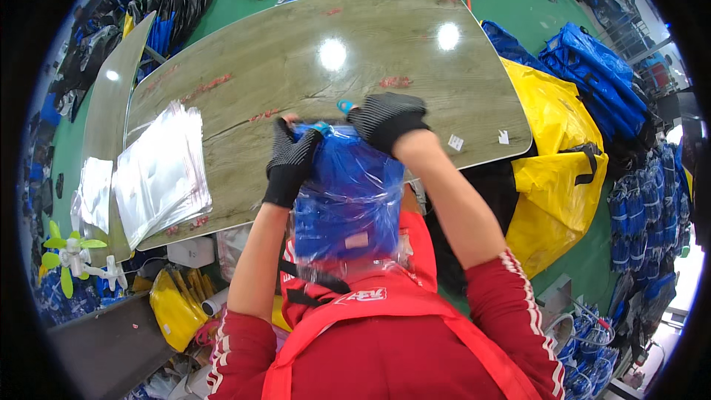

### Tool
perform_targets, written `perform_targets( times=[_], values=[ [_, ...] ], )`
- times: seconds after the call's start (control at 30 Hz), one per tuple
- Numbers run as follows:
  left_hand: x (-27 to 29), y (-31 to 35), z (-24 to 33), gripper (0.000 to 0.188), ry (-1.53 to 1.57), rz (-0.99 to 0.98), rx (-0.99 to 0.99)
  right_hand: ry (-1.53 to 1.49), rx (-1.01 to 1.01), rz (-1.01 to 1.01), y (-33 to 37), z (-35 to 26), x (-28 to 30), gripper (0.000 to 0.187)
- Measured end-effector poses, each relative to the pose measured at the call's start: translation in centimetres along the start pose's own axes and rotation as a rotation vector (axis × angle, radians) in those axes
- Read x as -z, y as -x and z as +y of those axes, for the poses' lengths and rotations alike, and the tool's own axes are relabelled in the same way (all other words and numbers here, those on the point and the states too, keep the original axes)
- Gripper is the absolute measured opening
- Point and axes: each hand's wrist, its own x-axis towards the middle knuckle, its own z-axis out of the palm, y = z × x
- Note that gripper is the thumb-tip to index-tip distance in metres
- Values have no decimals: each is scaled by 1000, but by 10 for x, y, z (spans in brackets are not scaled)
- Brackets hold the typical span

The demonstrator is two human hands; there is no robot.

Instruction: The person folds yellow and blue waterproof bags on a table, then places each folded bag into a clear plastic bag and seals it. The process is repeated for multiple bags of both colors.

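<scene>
A clear plastic bag (pixel 348 192) with a folded blue item inside hangs upright in front of my body, its top edge at the near side of the table. My left hand (pixel 291 159), in a black and grey striped glove, is closed on the bag's upper left corner. At the upper right corner my right hand (pixel 389 120), gloved alike and slightly blurred, has its fingers closed on the bag's top edge. Small light-blue coverings show at the thumb tips of both hands. A pale label sits low on the bag.
The wood-patterned table (pixel 296 67) spreads ahead. On its left lies a stack of clear plastic bags (pixel 164 174), with a small green-bladed fan (pixel 72 255) beyond. Small white labels (pixel 455 142) lie at the right. Yellow sheeting (pixel 559 170) and blue bundles (pixel 592 78) stand right of the table.
</scene>
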Motion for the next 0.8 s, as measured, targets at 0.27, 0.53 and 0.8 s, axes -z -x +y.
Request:
perform_targets(
  times=[0.27,0.53,0.8],
  values=[
    [-35,25,-42,36,-478,401,-37,-481,-117,261,-145,-64,-86,39],
    [-31,6,-40,13,-529,238,-5,-820,16,268,-163,-50,-133,28],
    [-25,0,-54,25,-555,237,-107,-2166,-66,92,-166,-45,-83,21]
  ],
)
